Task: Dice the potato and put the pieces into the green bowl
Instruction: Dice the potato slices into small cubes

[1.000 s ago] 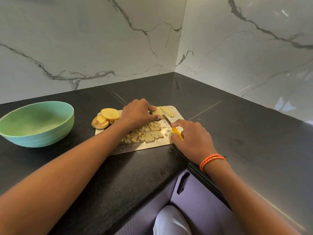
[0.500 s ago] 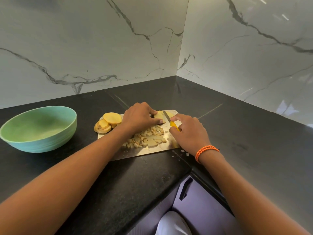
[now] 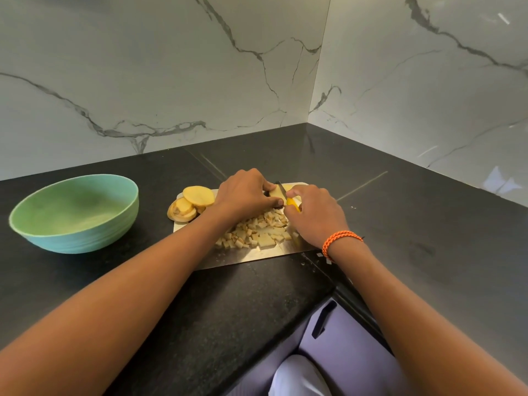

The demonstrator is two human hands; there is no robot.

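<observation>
- Fingers (image 3: 268,185) of left hand (image 3: 243,192) curled over a potato slice (image 3: 276,192) at far end of cutting board (image 3: 251,254), pinning it down.
- Fingers of right hand (image 3: 314,215) wrapped round yellow handle of knife (image 3: 288,197); blade laid against the pinned slice, tip pointing away from the person.
- Compared with a second ago: right hand moved up the board and closer to left hand, now nearly touching; blade shifted from board surface onto the slice.
- Diced pieces (image 3: 257,231) heaped mid-board, between the forearms, unchanged.
- Uncut round slices (image 3: 191,202) stacked at board's left edge, unchanged.
- Green bowl (image 3: 75,214) on black worktop (image 3: 428,238), well left of board; no pieces visible inside.
- Orange bracelet (image 3: 338,241) on right wrist.
- Few small scraps on worktop just off board's near right corner.
</observation>
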